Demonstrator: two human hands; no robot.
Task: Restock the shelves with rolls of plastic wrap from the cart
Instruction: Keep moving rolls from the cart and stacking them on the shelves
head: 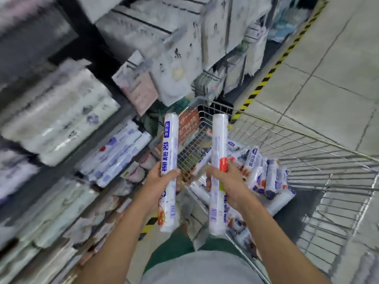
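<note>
While you stand over the cart, left hand (159,182): your fingers curl round a white plastic-wrap roll with blue lettering (170,144).
Right hand (229,181): your fingers wrap a second white roll with a red label (219,140).
Long axes: parallel, apart, both pointing away from you.
Silver wire cart (297,143): on your right, holding heaped white rolls (264,175).
Shelves (61,124): on your left, blurred.

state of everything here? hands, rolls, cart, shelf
left hand, grips the left roll
right hand, grips the right roll
left roll, held lengthwise, off the cart
right roll, held lengthwise, over the cart
cart, partly loaded
cart rolls, piled loosely
shelf rolls, lying flat, stacked
</note>
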